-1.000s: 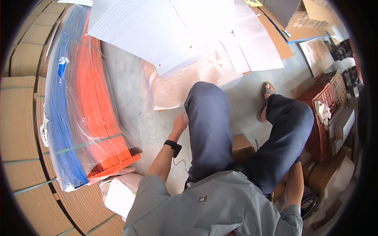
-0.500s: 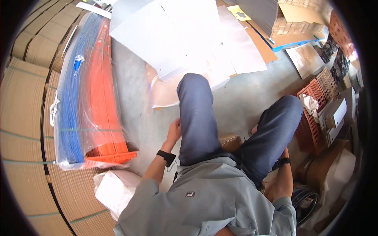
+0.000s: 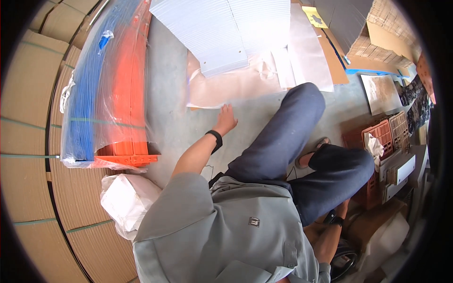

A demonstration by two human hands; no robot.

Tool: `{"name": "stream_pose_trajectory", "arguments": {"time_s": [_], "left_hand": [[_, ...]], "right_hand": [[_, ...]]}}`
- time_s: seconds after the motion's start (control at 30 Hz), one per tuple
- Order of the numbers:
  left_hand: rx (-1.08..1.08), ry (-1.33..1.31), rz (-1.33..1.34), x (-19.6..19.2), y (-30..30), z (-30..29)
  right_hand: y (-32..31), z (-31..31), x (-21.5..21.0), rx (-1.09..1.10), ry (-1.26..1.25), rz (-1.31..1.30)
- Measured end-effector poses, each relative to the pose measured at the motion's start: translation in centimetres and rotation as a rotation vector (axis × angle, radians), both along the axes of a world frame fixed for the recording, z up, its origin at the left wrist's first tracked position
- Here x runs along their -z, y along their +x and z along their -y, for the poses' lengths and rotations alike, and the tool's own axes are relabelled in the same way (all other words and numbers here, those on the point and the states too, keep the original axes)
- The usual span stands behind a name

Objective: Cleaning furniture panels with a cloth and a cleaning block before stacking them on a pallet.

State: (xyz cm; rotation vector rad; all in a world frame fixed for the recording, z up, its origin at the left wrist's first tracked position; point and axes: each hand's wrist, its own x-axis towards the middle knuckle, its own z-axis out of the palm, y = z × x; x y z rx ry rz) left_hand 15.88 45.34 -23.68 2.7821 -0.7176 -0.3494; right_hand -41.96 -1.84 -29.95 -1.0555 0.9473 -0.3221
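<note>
My left hand reaches forward over the floor, palm down and fingers stretched out, with nothing in it. Its fingertips are close to the near edge of a pale pinkish sheet; whether they touch it I cannot tell. On that sheet stands a stack of white ribbed panels. Beside my bent right leg, low down, is my right hand; its fingers are hidden behind the leg. Each wrist has a black band.
Plastic-wrapped blue strips and orange beams lie at the left, beside strapped cardboard stacks. A white bag sits near my left elbow. At the right are a reddish crate and a wooden-looking board.
My left hand has moved forward and right, from beside my left knee toward the sheet's edge. My body and legs have turned to the right; my right hand stays low beside the right leg.
</note>
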Motion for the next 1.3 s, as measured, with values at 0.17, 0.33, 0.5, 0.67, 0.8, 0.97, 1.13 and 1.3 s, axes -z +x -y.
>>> {"name": "stream_pose_trajectory", "arguments": {"time_s": [0.17, 0.33, 0.5, 0.67, 0.8, 0.97, 1.13, 1.3], "left_hand": [[-0.055, 0.176, -0.052, 4.1, 3.5, 1.8], [-0.220, 0.207, -0.189, 6.1, 2.4, 4.6], [-0.228, 0.077, -0.242, 5.3, 2.2, 4.5], [-0.190, -0.033, -0.152, 1.6, 4.5, 1.9], [-0.096, 0.073, 0.068, 5.5, 5.2, 1.4], [-0.097, 0.156, -0.003, 6.1, 4.8, 1.8], [-0.014, 0.177, -0.062, 5.1, 3.6, 1.8], [0.040, 0.252, -0.001, 6.3, 3.6, 0.7]], "right_hand": [[-3.3, -0.5, -4.8, 0.000, -0.104, -0.121], [-8.3, 0.4, -9.0, 0.019, -0.209, -0.230], [-4.6, -2.1, -13.1, 0.047, -0.312, -0.297], [2.1, -4.7, -17.6, 0.084, -0.085, -0.133], [3.6, -3.7, -18.8, 0.064, -0.156, -0.129], [4.7, -1.1, -19.5, 0.014, -0.260, -0.112], [6.2, 0.5, -20.9, -0.060, -0.355, -0.123], [9.7, 2.0, -24.4, -0.116, -0.436, -0.143]]}}
